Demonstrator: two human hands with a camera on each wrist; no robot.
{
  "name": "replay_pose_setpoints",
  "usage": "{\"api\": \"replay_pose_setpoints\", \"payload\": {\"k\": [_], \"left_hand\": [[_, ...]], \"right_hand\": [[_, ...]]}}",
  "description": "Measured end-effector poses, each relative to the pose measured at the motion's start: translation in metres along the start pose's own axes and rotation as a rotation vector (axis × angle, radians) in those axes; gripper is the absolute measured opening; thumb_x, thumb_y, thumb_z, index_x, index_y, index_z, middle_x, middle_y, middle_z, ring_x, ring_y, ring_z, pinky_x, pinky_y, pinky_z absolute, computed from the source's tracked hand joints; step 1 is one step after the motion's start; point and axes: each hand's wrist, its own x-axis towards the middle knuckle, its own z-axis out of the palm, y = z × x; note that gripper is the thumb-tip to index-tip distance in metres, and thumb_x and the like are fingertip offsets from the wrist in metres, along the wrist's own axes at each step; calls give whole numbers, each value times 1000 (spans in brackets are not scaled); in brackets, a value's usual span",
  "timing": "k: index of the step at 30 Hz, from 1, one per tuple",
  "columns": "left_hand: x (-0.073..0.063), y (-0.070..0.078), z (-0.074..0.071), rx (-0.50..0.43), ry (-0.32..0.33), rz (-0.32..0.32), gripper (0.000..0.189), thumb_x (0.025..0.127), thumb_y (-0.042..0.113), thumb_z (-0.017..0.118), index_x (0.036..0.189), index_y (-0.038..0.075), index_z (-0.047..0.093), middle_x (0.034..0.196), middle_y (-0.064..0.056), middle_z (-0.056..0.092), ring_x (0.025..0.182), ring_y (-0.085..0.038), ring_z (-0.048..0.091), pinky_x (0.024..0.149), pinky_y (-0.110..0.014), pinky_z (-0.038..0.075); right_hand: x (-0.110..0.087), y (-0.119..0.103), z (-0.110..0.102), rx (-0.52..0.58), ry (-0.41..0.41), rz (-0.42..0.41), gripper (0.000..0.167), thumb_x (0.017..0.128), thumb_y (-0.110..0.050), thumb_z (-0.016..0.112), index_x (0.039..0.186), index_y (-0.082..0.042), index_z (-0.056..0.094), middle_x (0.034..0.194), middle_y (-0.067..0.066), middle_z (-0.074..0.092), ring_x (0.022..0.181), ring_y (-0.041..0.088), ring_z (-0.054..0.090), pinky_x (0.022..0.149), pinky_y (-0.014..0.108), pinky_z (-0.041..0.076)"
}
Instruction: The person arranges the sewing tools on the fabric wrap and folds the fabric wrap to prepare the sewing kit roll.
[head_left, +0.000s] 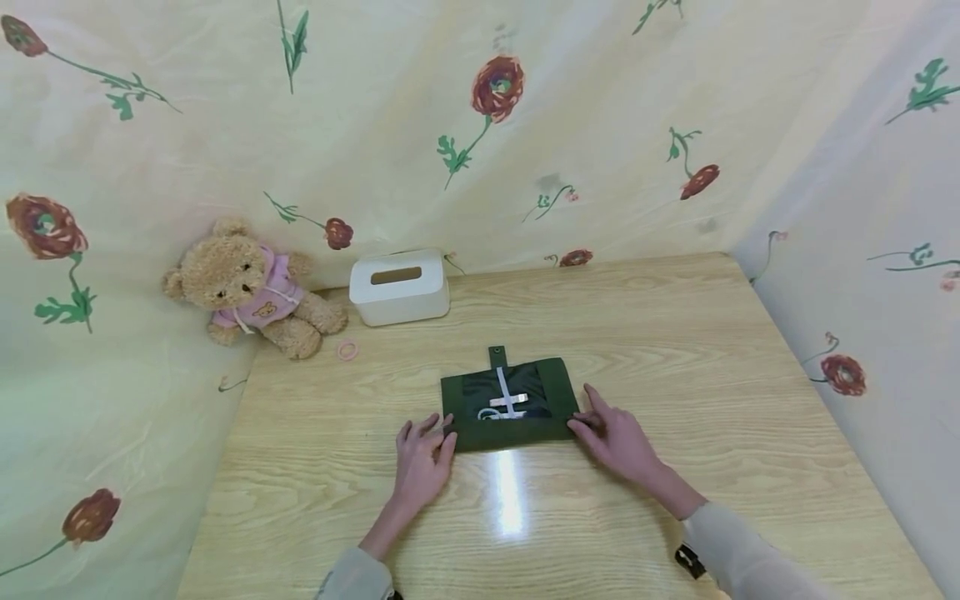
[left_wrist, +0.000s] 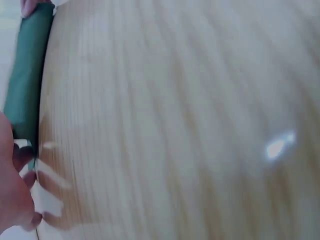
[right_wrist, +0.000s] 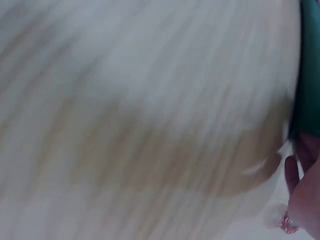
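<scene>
A dark green fabric organizer pouch [head_left: 510, 434] lies spread on the table, its near edge folded over in a band. A strap with a snap [head_left: 497, 357] sticks out from its far edge. On its black inner panel are a white cable [head_left: 491, 412], a pale upright strip [head_left: 504, 383] and a small shiny pinkish strip [head_left: 517, 399]. My left hand [head_left: 422, 462] pinches the near left corner between thumb and fingers. At the near right corner, my right hand [head_left: 621, 442] pinches the fold the same way. Both wrist views show the green band [left_wrist: 30, 75] at the fingers.
A teddy bear [head_left: 266, 292] in a pink hoodie leans at the back left, with a pink ring [head_left: 347, 350] beside it. The white tissue box [head_left: 400, 302] stands against the flowered curtain [head_left: 600, 100]. Light wood table [head_left: 675, 333] surrounds the pouch.
</scene>
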Motion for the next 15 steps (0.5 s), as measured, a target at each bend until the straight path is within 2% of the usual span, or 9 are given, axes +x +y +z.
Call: {"api": "replay_pose_setpoints", "payload": {"k": [2, 4, 7, 9, 12, 15], "left_hand": [[2, 3, 4, 41, 60, -20, 24, 90, 8, 70, 66, 7, 65, 107, -13, 73, 104, -39, 64, 92, -73, 32], [4, 6, 8, 84, 108, -35, 6, 87, 8, 74, 85, 3, 75, 98, -12, 74, 98, -36, 64, 91, -69, 34], [6, 9, 12, 173, 133, -25, 35, 82, 8, 79, 114, -2, 72, 92, -12, 73, 93, -34, 61, 90, -63, 37], [7, 10, 13, 224, 121, 6, 47, 80, 8, 82, 124, -1, 68, 103, -16, 70, 98, -35, 58, 92, -62, 38], [10, 8, 14, 266, 58, 123, 50, 78, 1, 80, 127, 3, 67, 124, -19, 60, 114, -38, 53, 97, -62, 38], [14, 5, 12, 282, -30, 302, 51, 76, -11, 70, 124, 6, 70, 135, -19, 56, 126, -38, 49, 101, -59, 38]], "right_hand": [[5, -3, 5, -32, 51, 47, 64, 81, -6, 81, 131, 18, 50, 59, -7, 56, 46, 1, 43, 49, 31, 46], [10, -5, 9, -53, 89, 89, 64, 80, -7, 83, 130, 18, 51, 56, -10, 44, 45, 0, 33, 46, 27, 41], [15, -6, 16, -78, 115, 137, 66, 78, -6, 85, 130, 17, 51, 63, -7, 48, 49, 4, 39, 48, 29, 41], [16, -7, 20, -89, 117, 158, 67, 77, -6, 86, 130, 16, 51, 72, 1, 55, 59, 13, 48, 54, 33, 44], [17, -6, 23, -77, 104, 157, 67, 76, -3, 86, 132, 13, 51, 97, 17, 63, 84, 30, 58, 72, 44, 49], [19, -4, 24, -67, 66, 113, 63, 76, 0, 84, 131, 10, 55, 119, 25, 62, 107, 42, 57, 87, 56, 45]]}}
